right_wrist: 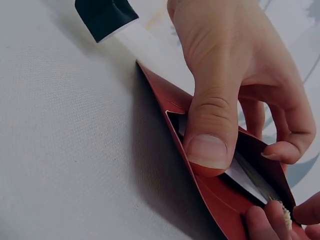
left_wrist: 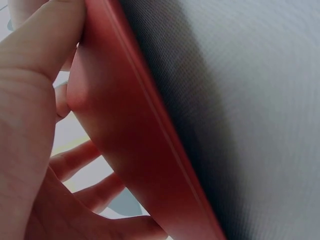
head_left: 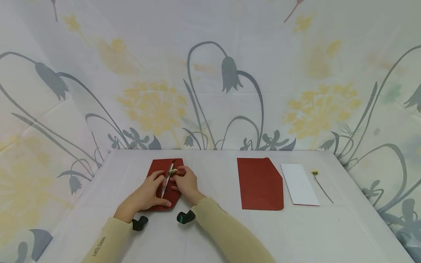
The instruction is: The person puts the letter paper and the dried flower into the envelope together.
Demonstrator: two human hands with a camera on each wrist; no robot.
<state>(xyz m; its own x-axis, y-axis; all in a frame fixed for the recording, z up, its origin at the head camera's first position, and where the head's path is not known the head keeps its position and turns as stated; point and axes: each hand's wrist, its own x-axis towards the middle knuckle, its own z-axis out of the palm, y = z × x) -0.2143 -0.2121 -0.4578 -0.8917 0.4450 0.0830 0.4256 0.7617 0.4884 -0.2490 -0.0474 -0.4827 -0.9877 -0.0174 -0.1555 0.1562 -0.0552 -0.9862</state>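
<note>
A dark red envelope lies on the white table at left of centre, with both hands on it. My left hand pinches one side of it: the thumb presses on the outside while the fingers curl behind the panel. A white card shows inside the gaping mouth. My right hand pinches a small dried flower head at the envelope's opening. The rest of the flower is hidden by fingers.
To the right lie a second red envelope, a white card and a thin-stemmed dried flower, side by side. The table has a white cloth; a floral backdrop rises close behind and at both sides.
</note>
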